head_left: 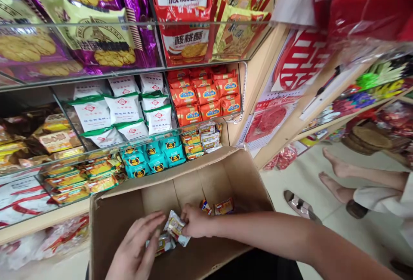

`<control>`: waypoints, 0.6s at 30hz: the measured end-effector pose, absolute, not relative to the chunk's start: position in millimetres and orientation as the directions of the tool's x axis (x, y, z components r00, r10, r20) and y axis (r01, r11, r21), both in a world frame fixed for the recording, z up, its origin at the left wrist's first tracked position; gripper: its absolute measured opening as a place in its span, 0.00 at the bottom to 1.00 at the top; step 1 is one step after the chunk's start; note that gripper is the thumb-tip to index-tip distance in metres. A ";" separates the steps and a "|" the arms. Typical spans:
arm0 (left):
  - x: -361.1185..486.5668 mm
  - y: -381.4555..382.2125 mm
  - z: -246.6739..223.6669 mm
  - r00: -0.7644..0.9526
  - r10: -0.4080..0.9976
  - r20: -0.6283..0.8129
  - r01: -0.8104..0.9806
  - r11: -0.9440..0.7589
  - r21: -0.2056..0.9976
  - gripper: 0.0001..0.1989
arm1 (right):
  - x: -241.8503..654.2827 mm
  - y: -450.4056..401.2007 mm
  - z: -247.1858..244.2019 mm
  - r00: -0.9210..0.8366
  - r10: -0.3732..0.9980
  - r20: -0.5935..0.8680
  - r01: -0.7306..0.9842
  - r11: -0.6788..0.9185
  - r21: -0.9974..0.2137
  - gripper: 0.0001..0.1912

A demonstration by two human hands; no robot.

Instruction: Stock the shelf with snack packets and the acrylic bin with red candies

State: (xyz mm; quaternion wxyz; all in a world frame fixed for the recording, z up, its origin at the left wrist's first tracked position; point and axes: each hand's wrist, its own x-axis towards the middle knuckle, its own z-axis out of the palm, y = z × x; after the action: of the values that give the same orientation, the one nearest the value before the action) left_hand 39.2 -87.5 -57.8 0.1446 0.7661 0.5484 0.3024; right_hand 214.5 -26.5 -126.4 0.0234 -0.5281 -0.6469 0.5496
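Both my hands reach into a large open cardboard box in front of the shelves. My right hand pinches a silver-wrapped snack packet near the box's middle. Just left of it, my left hand has its fingers apart, its fingertips beside another silver packet lying lower in the box. Whether the left fingers touch that packet is unclear. Beyond my right wrist lie an orange-brown packet and a small blue and orange one.
Shelves hold teal packets, red packets, white and green bags and larger biscuit bags above. A clear shelf lip runs behind the box. At right, a person's bare feet and a sandal are on the floor.
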 end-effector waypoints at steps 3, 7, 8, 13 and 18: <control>44.7 -90.6 -76.0 0.058 0.998 -0.003 0.612 -0.033 0.790 0.23 | 242.4 -24.0 -93.9 -0.640 0.714 -0.284 0.381 -0.026 -0.924 0.16; 66.0 -80.4 -57.0 0.161 0.900 -0.406 0.235 0.365 0.901 0.18 | 271.5 -31.2 -53.3 -0.646 0.745 -0.166 0.189 -0.054 -0.980 0.12; 72.6 -77.2 -46.7 0.158 0.881 -0.446 0.170 0.421 0.891 0.17 | 276.5 -33.0 -46.6 -0.625 0.762 -0.169 0.153 -0.093 -0.984 0.12; 103.4 -64.5 -3.2 0.012 0.872 -0.489 -0.030 0.489 0.872 0.17 | 289.7 -31.3 -28.0 -0.530 0.813 -0.241 -0.015 -0.293 -0.956 0.16; 121.8 -60.9 -0.7 -0.174 0.915 -0.363 -0.069 0.357 0.932 0.16 | 296.4 -25.6 -13.2 -0.489 0.843 -0.225 0.010 -0.253 -0.967 0.15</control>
State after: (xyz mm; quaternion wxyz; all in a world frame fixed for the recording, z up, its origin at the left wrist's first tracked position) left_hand 121.8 -60.9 -0.7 0.5441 0.3421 0.6183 0.4524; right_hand 296.4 -25.6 -13.2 0.3055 -0.4026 -0.5293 0.6815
